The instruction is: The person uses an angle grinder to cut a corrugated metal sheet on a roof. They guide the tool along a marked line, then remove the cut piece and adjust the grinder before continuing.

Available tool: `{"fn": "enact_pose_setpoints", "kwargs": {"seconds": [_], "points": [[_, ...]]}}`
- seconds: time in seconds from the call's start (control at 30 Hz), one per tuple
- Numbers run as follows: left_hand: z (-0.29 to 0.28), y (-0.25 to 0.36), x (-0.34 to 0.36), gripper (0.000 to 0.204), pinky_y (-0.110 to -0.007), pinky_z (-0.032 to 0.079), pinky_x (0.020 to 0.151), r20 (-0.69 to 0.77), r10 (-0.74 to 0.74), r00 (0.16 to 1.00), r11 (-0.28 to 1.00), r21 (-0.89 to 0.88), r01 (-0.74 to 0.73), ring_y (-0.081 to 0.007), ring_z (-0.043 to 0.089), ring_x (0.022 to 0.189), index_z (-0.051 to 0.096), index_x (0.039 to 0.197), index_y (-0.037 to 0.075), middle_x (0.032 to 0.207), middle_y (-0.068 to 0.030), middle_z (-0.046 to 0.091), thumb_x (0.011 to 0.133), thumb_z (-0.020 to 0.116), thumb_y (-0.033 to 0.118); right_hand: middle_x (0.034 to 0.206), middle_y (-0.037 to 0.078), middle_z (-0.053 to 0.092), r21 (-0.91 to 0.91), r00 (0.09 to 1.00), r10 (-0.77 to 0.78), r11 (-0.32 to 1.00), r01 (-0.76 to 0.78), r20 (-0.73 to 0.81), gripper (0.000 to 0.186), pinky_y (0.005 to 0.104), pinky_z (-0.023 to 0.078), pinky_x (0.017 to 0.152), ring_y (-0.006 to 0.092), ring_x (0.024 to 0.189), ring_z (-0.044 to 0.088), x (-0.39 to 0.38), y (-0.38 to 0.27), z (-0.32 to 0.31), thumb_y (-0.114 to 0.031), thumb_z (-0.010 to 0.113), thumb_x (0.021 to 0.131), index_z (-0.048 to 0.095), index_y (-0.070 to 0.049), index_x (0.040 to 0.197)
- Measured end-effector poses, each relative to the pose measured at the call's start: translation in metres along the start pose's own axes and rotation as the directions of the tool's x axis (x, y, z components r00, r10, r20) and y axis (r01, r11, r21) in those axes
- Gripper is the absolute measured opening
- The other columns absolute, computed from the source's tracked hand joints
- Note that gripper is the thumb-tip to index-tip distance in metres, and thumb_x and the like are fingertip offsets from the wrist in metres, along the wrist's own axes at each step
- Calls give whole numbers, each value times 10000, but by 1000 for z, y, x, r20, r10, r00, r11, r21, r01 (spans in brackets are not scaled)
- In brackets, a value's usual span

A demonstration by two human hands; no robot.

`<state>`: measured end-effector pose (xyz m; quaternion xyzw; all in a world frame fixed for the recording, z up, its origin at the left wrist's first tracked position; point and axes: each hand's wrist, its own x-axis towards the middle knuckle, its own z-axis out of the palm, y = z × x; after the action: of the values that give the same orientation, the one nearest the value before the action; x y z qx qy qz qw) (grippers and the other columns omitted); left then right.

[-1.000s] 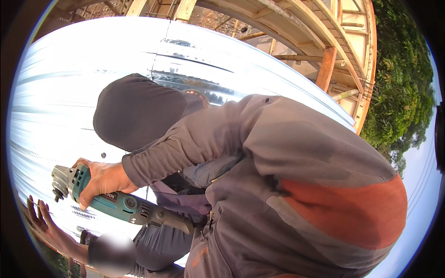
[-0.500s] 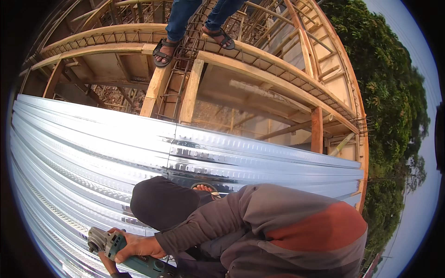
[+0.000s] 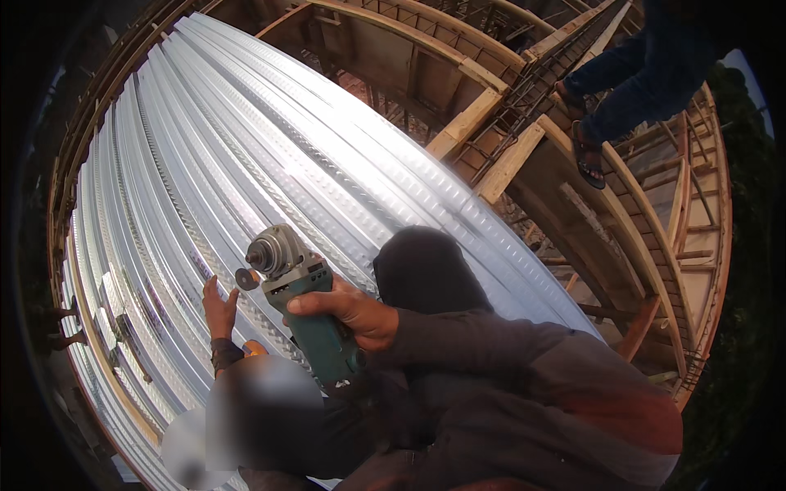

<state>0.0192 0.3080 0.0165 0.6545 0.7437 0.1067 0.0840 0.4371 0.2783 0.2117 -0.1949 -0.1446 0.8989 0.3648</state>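
Observation:
A green and grey angle grinder (image 3: pixel 311 327) is in my right hand (image 3: pixel 352 311), whose fingers wrap round its body. The grinder's metal head points up and left, over ribbed metal decking. Beside that head is a small round piece (image 3: pixel 247 279) with a reddish-brown centre; how it attaches is unclear. To its left, my left hand (image 3: pixel 219 309) is raised with fingers apart, holding nothing visible. A dark cuff covers that wrist, and a blurred patch hides the forearm. A small orange thing (image 3: pixel 255 349) shows next to the cuff, too covered to name.
Shiny ribbed metal decking (image 3: pixel 270 155) spreads under me. Beyond its right edge lie timber formwork (image 3: pixel 458 123), steel rebar and deep open bays. Another person's sandalled feet (image 3: pixel 589 159) stand on the beam at upper right. A long wooden strip (image 3: pixel 102 360) crosses the decking at left.
My view has swung left, showing more decking. The grinder is now higher and more central, still in my right hand. My left hand, earlier mostly hidden below the grinder, shows apart from it.

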Motion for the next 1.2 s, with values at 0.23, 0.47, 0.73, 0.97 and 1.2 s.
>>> {"fn": "enact_pose_setpoints", "kwargs": {"seconds": [0.23,0.47,0.73,0.97,1.2], "points": [[-8,3,-45,618,-444,410,1083,91,-161,983,979,-108,171,-384,526,1274,534,1354,-13,1339,-236,572,872,716,328,1117,127,579,-404,918,-43,889,216,395,803,370,530,863,202,1019,609,43,-18,109,-185,800,792,305,-27,1405],[-4,-1,-58,596,-418,427,1077,153,-232,961,955,-153,255,-386,556,1261,563,1327,-37,1327,-259,591,864,700,312,1068,125,603,-732,891,45,589,341,451,708,350,547,808,194,957,629,60,5,144,-225,794,801,386,-15,1340],[-8,-3,-74,632,-416,447,1054,86,-288,954,942,-152,299,-366,567,1262,572,1343,12,1358,-227,588,861,711,396,1012,124,629,-812,883,127,469,348,452,614,326,566,744,183,886,652,63,25,155,-270,787,810,478,0,1266],[1,-36,-106,533,-410,472,1023,1,-428,904,894,-144,424,-352,615,1191,619,1274,11,1272,-208,646,853,687,331,962,123,652,-870,927,172,436,231,333,548,305,583,688,175,824,672,67,29,151,-310,781,818,559,13,1202],[17,-99,-146,435,-413,521,944,-65,-623,779,775,-189,603,-332,684,1061,665,1204,31,1139,-162,717,844,672,276,970,122,657,-461,988,151,874,-154,-43,396,278,593,691,174,786,679,72,-17,42,-274,704,912,592,12,1162]]}}
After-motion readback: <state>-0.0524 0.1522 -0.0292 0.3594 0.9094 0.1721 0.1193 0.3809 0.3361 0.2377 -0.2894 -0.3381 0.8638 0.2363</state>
